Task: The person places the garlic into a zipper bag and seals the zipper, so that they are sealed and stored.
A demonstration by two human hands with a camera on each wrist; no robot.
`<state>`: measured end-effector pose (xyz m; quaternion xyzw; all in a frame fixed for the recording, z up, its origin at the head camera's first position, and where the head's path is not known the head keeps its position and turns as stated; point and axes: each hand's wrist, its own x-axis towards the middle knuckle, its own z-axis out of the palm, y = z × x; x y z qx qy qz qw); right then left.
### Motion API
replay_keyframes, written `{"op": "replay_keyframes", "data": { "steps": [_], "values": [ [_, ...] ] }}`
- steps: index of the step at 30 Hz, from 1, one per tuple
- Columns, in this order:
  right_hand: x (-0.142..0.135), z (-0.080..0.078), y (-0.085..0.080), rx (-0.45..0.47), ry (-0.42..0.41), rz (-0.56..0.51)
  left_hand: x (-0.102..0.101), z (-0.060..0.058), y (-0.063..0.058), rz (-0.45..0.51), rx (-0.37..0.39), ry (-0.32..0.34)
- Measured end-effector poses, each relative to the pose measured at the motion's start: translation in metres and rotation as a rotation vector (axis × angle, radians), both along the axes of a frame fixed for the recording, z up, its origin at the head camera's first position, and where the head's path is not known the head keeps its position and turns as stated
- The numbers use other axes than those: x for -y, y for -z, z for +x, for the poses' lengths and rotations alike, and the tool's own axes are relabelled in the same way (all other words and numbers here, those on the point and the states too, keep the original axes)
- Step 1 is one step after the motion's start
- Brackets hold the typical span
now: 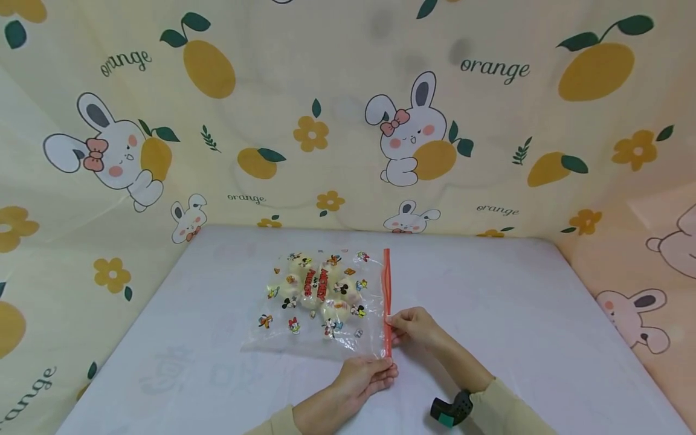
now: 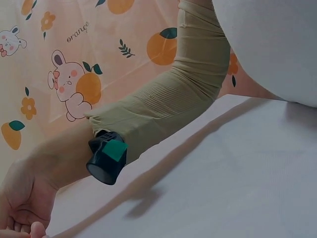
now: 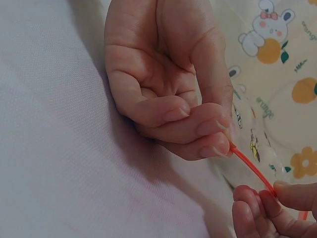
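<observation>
A clear zip bag (image 1: 315,302) printed with cartoon characters lies on the white table, holding several pale rounded items. Its red zip strip (image 1: 387,284) runs along the right edge. At the strip's near corner, my left hand (image 1: 361,380) pinches the bag between thumb and fingers. Farther up the same strip, my right hand (image 1: 418,328) pinches it from the right side. In the right wrist view, a short stretch of red strip (image 3: 255,168) spans between the right hand (image 3: 168,79) and the left fingertips (image 3: 270,213).
A patterned cloth (image 1: 348,121) with rabbits and oranges hangs behind and beside the table (image 1: 489,290). A black wrist camera (image 1: 452,409) with a green patch sits on the right forearm, close over the tabletop.
</observation>
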<state>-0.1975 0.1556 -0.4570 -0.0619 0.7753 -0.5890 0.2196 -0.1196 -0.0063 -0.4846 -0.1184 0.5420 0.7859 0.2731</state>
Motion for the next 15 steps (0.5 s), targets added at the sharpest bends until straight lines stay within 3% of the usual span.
{"op": "replay_keyframes", "data": {
  "steps": [15],
  "values": [
    [-0.0002,-0.002,-0.002,-0.008,-0.008,0.024,0.0006,0.0001,-0.0004,-0.003,0.002,0.007]
  ]
}}
